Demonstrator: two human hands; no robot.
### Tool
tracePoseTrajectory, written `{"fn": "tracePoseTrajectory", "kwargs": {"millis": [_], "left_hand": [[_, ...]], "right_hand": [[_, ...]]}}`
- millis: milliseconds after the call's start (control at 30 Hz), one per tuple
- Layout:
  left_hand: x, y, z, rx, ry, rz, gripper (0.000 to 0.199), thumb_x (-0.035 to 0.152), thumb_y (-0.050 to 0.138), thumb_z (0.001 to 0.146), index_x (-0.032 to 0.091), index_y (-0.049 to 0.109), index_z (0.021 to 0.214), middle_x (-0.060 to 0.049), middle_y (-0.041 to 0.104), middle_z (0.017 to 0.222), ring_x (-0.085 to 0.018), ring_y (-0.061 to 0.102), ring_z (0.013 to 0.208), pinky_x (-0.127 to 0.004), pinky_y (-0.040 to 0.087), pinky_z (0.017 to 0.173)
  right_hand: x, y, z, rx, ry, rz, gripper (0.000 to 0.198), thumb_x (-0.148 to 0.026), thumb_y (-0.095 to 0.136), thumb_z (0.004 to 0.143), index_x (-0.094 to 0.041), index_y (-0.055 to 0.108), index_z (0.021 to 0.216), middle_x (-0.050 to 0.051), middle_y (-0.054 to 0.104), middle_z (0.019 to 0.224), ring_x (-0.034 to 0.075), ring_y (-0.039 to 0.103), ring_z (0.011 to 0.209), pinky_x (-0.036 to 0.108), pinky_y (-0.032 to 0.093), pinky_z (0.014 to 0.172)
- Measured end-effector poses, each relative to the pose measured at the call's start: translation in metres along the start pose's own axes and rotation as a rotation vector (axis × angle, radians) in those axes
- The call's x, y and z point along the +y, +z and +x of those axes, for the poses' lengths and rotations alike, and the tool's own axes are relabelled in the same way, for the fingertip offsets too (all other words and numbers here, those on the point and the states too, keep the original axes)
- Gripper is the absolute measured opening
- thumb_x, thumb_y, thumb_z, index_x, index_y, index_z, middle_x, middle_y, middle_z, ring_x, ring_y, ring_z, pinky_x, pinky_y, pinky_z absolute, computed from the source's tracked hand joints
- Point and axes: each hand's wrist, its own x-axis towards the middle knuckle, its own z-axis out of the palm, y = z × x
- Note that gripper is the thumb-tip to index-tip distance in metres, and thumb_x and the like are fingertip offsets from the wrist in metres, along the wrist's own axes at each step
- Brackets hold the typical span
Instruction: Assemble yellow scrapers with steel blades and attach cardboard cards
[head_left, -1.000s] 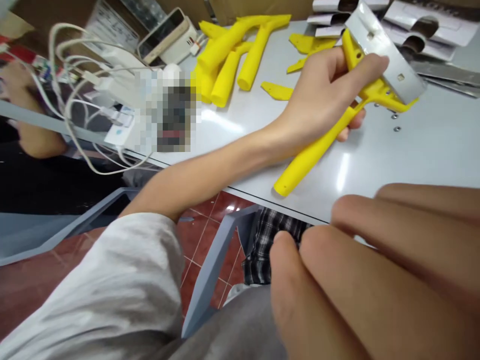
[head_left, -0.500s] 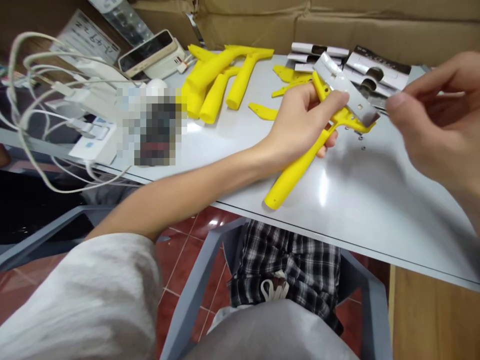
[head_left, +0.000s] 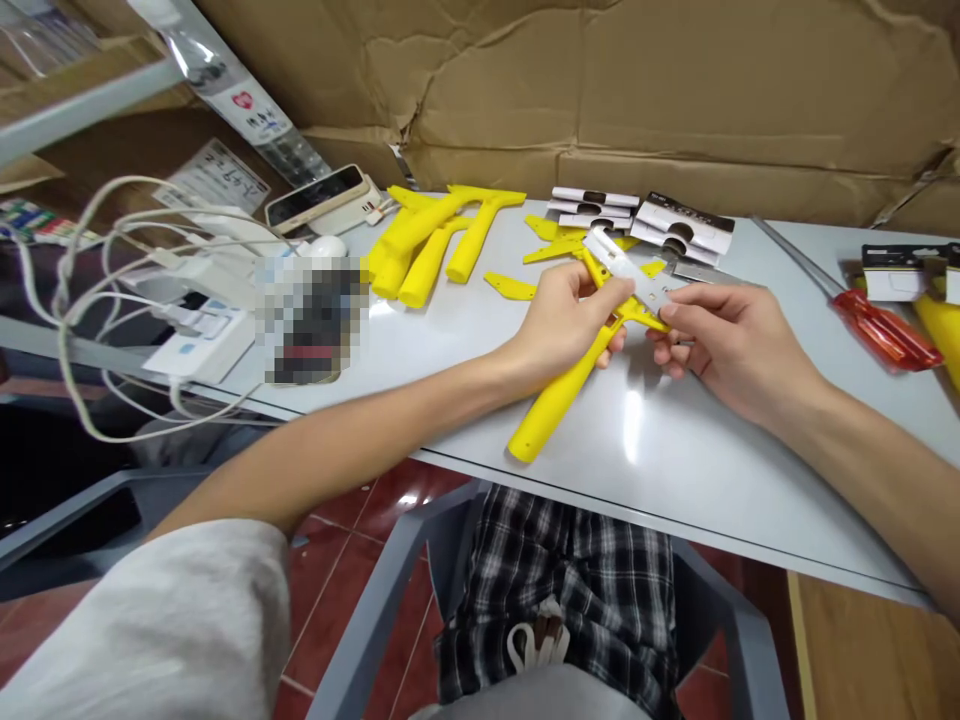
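My left hand [head_left: 566,315] is closed round the head of a yellow plastic scraper handle [head_left: 559,400], its thumb pressing a shiny metal blade [head_left: 621,268] with square holes flat against the head. The round grip slants down towards the table's front edge. At the head's right end, my right hand [head_left: 720,335] pinches the blade's corner between thumb and finger; whether a small part is also in that pinch I cannot tell. Behind the hands lie flat yellow plates [head_left: 551,240] and another metal blade [head_left: 709,273].
More yellow handles [head_left: 427,250] are piled at the back left, beside a phone [head_left: 315,197] and tangled white cables [head_left: 82,320]. Black-and-white card sleeves [head_left: 686,228] stand along the back. A red-handled screwdriver [head_left: 885,328] lies at right. Cardboard [head_left: 487,90] walls the table's rear.
My right hand has come in from the right and now touches the end of the scraper head. The view has tilted up and shows the screwdriver. My left hand keeps its hold.
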Motion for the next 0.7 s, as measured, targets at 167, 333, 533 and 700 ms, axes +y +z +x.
{"fn": "tracePoseTrajectory", "kwargs": {"millis": [167, 333, 533, 700], "left_hand": [[-0.0003, -0.0003, -0.0004, -0.011, 0.002, -0.018, 0.026, 0.025, 0.07, 0.097, 0.018, 0.055, 0.078, 0.004, 0.059, 0.058, -0.007, 0.055, 0.044, -0.019, 0.038, 0.042], [-0.0024, -0.0013, 0.0004, -0.018, 0.007, -0.02, 0.022, 0.026, 0.07, 0.097, 0.017, 0.056, 0.082, 0.004, 0.06, 0.059, -0.007, 0.057, 0.045, -0.019, 0.039, 0.042], [0.0015, -0.001, -0.0014, -0.018, -0.017, -0.008, 0.023, 0.025, 0.07, 0.096, 0.018, 0.056, 0.079, 0.004, 0.06, 0.058, -0.007, 0.055, 0.044, -0.02, 0.039, 0.041], [0.0005, -0.0029, -0.0002, -0.021, 0.024, -0.008, 0.023, 0.026, 0.07, 0.096, 0.018, 0.056, 0.079, 0.005, 0.058, 0.055, -0.008, 0.055, 0.044, -0.02, 0.039, 0.041]], "right_hand": [[0.0005, -0.0019, 0.0016, -0.025, 0.004, -0.012, 0.039, -0.042, 0.087, 0.076, -0.014, 0.064, 0.091, 0.004, 0.062, 0.075, 0.011, 0.06, 0.061, 0.023, 0.051, 0.052], [0.002, -0.0035, 0.0007, -0.005, -0.001, -0.033, 0.047, -0.047, 0.09, 0.072, -0.013, 0.066, 0.093, 0.004, 0.062, 0.076, 0.012, 0.061, 0.061, 0.025, 0.053, 0.052], [0.0023, 0.0001, -0.0007, 0.014, 0.032, 0.021, 0.049, -0.048, 0.091, 0.068, -0.014, 0.066, 0.092, 0.005, 0.063, 0.077, 0.013, 0.06, 0.059, 0.026, 0.052, 0.05], [0.0023, 0.0045, -0.0012, -0.021, 0.077, 0.058, 0.053, -0.055, 0.089, 0.07, -0.012, 0.064, 0.088, 0.01, 0.067, 0.087, 0.016, 0.065, 0.065, 0.026, 0.052, 0.05]]}}
